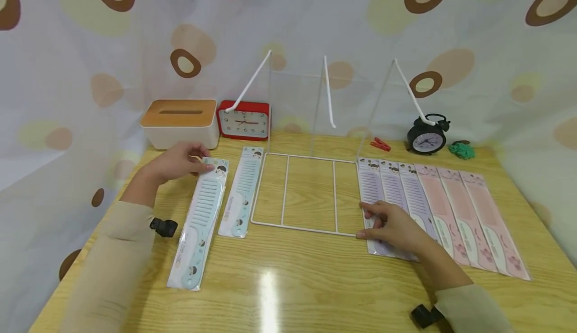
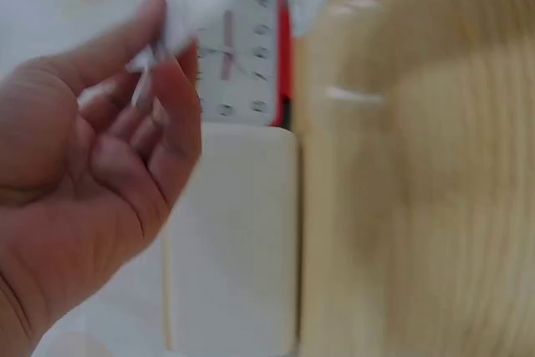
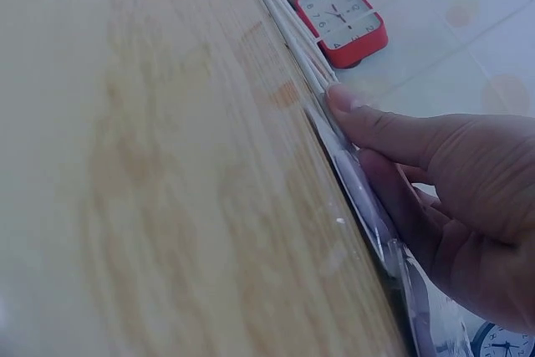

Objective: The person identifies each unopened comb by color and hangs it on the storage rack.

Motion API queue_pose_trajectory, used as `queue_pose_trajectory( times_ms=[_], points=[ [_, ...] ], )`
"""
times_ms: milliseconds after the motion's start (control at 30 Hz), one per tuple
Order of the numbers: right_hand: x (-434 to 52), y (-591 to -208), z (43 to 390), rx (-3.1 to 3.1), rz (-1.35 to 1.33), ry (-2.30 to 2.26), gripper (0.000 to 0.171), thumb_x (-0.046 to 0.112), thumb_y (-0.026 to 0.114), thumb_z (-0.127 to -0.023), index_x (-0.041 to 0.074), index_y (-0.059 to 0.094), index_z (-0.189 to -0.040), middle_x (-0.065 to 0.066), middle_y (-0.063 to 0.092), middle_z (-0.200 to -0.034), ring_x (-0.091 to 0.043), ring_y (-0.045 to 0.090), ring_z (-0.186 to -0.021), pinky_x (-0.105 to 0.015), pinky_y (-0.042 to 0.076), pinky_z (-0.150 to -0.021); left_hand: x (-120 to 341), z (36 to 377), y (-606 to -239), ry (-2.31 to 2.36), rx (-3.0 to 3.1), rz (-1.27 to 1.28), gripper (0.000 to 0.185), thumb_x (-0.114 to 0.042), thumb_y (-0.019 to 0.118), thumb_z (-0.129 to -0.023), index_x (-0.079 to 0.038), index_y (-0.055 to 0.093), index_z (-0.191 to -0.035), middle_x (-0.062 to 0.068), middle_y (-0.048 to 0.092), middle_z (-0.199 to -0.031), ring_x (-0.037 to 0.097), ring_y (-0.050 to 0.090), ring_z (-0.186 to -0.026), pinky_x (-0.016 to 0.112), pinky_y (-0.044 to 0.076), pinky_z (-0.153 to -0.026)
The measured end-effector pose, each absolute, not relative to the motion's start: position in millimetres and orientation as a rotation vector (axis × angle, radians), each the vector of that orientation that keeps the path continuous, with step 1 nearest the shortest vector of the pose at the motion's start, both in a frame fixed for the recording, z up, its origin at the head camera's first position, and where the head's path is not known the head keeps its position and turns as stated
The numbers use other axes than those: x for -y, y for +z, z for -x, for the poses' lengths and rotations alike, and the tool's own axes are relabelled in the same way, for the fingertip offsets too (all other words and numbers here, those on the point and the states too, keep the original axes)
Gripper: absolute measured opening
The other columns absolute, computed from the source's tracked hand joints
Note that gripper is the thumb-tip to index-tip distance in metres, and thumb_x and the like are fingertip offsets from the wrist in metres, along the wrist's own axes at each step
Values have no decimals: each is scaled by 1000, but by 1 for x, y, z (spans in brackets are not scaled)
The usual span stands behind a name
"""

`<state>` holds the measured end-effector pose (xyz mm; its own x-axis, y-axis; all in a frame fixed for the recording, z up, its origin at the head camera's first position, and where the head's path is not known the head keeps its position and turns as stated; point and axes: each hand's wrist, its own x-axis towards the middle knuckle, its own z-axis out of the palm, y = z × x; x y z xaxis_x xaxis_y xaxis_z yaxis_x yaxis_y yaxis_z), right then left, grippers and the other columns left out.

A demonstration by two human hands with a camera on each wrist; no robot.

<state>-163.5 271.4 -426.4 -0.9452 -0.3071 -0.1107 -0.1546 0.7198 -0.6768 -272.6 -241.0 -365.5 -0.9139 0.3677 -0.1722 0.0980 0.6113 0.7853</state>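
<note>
My left hand (image 1: 180, 165) pinches the top end of a packaged light-blue comb (image 1: 203, 223), which lies tilted at the left of the table. Only a blurred bit of clear wrapper (image 2: 180, 35) shows between thumb and fingers in the left wrist view. A second packaged blue comb (image 1: 243, 193) lies beside the white wire rack (image 1: 311, 230). At the rack's front right corner is my right hand (image 1: 396, 225), its thumb at the corner and index fingertip by the side bar. This hand overlaps the nearest packaged purple comb (image 1: 370, 185).
Several packaged purple and pink combs (image 1: 478, 213) lie in a row at right. Behind stand a tissue box (image 1: 180, 130), a red clock (image 1: 245, 122) and a black alarm clock (image 1: 425, 138). White hooks (image 1: 329, 92) project above the rack. A red clip (image 1: 380, 144) lies near green bands (image 1: 462, 149).
</note>
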Motion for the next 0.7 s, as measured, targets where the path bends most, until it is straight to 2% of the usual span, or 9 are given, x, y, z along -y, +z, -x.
queue_pose_trajectory(
  times_ms=[100, 233, 333, 400, 500, 600, 700],
  points=[
    [-272, -426, 163, -2704, 360, -1056, 82, 32, 87, -76, -2, 52, -142, -5, 59, -103, -7, 47, -68, -22, 41, -56, 238, 262, -351, 1363, -2423, -485, 26, -17, 71, -94, 0, 60, -110, 9, 67, -99, 20, 63, -80, 33, 56, -73],
    [-272, -427, 163, -2696, 342, -1057, 83, 34, 87, -76, -2, 52, -143, -6, 59, -104, -8, 47, -69, -22, 41, -57, 231, 242, -331, 1640, -2313, -713, 11, -7, 68, -94, -8, 72, -105, 0, 71, -87, 15, 61, -67, 28, 53, -64],
    [-272, -428, 163, -2700, 328, -1042, 84, 35, 87, -76, -1, 52, -143, -5, 59, -105, -9, 47, -69, -22, 41, -57, 219, 228, -316, 1963, -2118, -958, 21, 4, 64, -93, -11, 77, -100, 0, 73, -85, 13, 60, -63, 23, 50, -58],
    [-272, -428, 163, -2706, 322, -1031, 84, 36, 87, -75, 0, 52, -143, -4, 59, -104, -9, 48, -69, -22, 41, -57, 210, 220, -307, 2187, -1891, -1124, 24, 11, 61, -92, -6, 77, -98, 3, 73, -88, 12, 60, -62, 21, 50, -55],
    [-273, -429, 164, -2709, 337, -1030, 84, 36, 87, -75, 1, 52, -143, -3, 60, -103, -9, 48, -68, -23, 42, -57, 198, 213, -293, 2420, -1599, -1305, 17, 11, 63, -90, 2, 76, -97, 8, 73, -90, 14, 60, -62, 21, 50, -53],
    [-273, -430, 164, -2705, 346, -1038, 84, 36, 87, -75, 1, 53, -143, -3, 60, -103, -9, 48, -67, -23, 42, -57, 186, 210, -281, 2542, -1494, -1399, 10, 9, 69, -87, 8, 74, -95, 12, 72, -90, 16, 59, -61, 22, 51, -53],
    [-273, -431, 164, -2701, 347, -1044, 83, 35, 87, -75, 0, 53, -142, -3, 60, -103, -9, 48, -67, -22, 42, -56, 176, 211, -271, 2608, -1488, -1436, 10, 8, 71, -86, 12, 73, -94, 13, 72, -87, 18, 59, -61, 24, 53, -55]
  ],
)
